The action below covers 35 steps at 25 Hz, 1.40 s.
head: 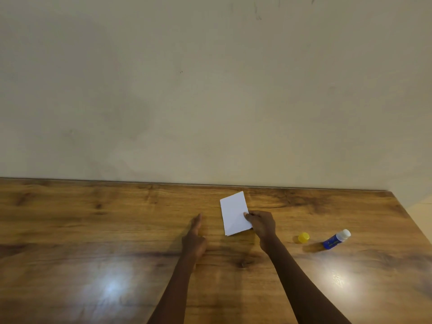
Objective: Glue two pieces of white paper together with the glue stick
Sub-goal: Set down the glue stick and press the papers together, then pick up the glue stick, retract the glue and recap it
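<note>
White paper [233,212], seemingly two small sheets stacked, lies on the wooden table [93,230] right of centre. My right hand [261,224] pinches its right edge, thumb on top. My left hand [195,237] rests edge-on on the table just left of the paper, fingers stretched forward, holding nothing. The blue glue stick [336,239] lies on its side to the right, its white end pointing away, uncapped. Its yellow cap [303,237] stands apart on the table between my right hand and the stick.
A plain beige wall [210,90] rises behind the table's far edge. The table's right edge [413,228] runs diagonally near the glue stick. Bright light reflections sit on the near tabletop.
</note>
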Each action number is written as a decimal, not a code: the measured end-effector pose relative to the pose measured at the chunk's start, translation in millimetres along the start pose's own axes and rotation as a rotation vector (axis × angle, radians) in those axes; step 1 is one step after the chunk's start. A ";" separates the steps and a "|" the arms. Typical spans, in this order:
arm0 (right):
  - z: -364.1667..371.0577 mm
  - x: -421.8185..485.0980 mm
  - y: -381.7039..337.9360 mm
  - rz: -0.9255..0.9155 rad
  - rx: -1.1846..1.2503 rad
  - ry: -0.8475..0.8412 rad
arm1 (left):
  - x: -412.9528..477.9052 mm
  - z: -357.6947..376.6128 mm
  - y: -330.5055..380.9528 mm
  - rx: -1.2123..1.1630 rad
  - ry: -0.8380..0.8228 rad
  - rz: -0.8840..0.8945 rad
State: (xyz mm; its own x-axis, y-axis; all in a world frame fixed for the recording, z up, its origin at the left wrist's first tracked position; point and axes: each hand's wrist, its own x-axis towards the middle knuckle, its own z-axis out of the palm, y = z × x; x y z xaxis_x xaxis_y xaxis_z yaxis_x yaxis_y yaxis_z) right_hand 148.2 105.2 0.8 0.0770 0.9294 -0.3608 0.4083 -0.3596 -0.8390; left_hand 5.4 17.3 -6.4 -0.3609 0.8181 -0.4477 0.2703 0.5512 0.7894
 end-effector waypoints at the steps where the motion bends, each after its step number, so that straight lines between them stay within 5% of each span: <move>1: 3.3 0.8 1.1 -0.008 -0.027 0.026 | -0.3 0.9 0.8 0.011 0.005 -0.001; 7: 7.9 -0.6 22.9 -0.215 -0.428 0.157 | 2.8 4.1 -0.8 0.012 0.005 -0.033; 18: -62.0 -5.6 11.4 -0.497 -0.268 0.327 | 5.5 23.9 30.1 0.222 0.095 -0.126; 22: -134.0 -8.9 11.1 -0.611 -0.113 0.524 | -13.8 73.2 62.3 0.210 0.198 0.020; 27: -184.2 -17.8 57.2 -0.437 0.098 0.478 | -29.5 155.3 96.2 0.196 -0.037 0.239; 35: -162.4 7.9 117.9 -0.238 -0.018 0.305 | -14.3 214.7 95.5 0.250 -0.013 0.317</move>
State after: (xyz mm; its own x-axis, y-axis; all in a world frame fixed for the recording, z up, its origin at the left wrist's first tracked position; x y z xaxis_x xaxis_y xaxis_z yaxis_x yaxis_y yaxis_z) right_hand 344.7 83.6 -34.9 0.2440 0.9696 -0.0165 0.4629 -0.1314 -0.8766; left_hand 228.0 93.5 -14.7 -0.2138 0.9550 -0.2053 0.5758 0.2930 0.7632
